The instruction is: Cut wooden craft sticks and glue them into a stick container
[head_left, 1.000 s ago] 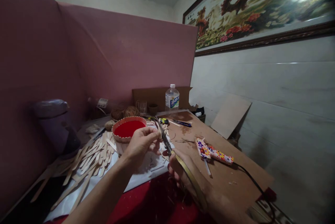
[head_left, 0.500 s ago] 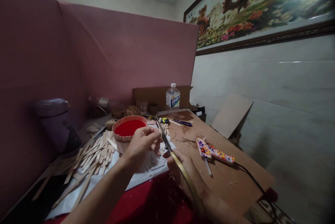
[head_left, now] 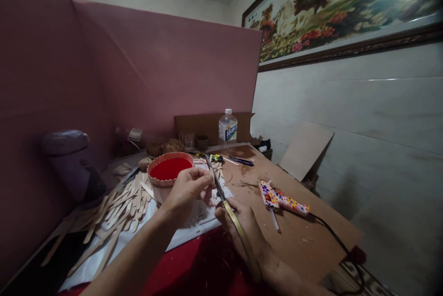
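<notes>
My right hand (head_left: 242, 229) grips a pair of scissors (head_left: 221, 192) with gold handles, blades pointing away from me. My left hand (head_left: 188, 190) is pinched on a small piece of wooden stick held against the blades. Just behind my left hand stands a round red container (head_left: 169, 170) edged with upright wooden sticks. A flower-patterned glue gun (head_left: 282, 202) lies on the brown board (head_left: 304, 236) to the right of my hands, its black cord trailing toward the right edge.
A heap of flat wooden sticks (head_left: 114, 213) lies at left on white paper (head_left: 194, 227). A water bottle (head_left: 227, 128), twine balls (head_left: 173, 146), cups and a blue pen (head_left: 242, 162) sit at the back. Pink panels wall off the left and rear.
My right hand and the scissors have shifted slightly left, toward my left hand. The left hand keeps its pinch in nearly the same place.
</notes>
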Motion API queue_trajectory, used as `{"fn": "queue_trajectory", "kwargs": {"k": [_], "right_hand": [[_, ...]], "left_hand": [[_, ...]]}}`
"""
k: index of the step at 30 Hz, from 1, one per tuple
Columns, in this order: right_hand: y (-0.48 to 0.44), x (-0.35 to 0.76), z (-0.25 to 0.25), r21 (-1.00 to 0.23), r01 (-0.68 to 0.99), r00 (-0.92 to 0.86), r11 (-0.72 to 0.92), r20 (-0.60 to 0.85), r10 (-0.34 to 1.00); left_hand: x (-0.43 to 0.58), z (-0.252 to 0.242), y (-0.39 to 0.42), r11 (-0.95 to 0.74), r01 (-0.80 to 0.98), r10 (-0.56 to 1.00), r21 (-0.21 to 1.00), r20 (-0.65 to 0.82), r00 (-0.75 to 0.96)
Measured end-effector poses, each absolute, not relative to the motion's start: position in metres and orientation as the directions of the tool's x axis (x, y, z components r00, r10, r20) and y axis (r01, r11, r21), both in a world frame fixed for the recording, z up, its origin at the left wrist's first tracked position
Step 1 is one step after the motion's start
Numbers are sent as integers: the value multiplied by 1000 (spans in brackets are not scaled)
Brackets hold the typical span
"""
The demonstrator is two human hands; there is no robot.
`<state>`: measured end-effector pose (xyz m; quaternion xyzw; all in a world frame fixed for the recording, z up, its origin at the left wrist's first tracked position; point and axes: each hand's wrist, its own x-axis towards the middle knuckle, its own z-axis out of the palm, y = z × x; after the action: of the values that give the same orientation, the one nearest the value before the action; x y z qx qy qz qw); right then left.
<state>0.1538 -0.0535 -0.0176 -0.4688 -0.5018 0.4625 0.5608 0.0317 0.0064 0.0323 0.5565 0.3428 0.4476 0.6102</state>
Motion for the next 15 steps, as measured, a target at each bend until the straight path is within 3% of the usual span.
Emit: {"fn": "queue_trajectory", "kwargs": {"k": [5, 8, 12, 15], "right_hand": [[-57, 157, -21, -994, -70, 56, 88, 84, 995], [-63, 159, -17, -994, -97, 20, 39, 38, 999], [-63, 162, 0, -983, -68, 151, 169, 157, 976], [-57, 165, 12, -983, -75, 195, 168, 151, 969]], "left_hand": [[31, 30, 4, 62, -191, 895, 980, 30, 445], [31, 29, 2, 28, -210, 907, 977, 64, 417], [33, 23, -3, -52, -212, 914, 976, 132, 383], [34, 19, -6, -110, -151, 909, 982, 161, 384]]}}
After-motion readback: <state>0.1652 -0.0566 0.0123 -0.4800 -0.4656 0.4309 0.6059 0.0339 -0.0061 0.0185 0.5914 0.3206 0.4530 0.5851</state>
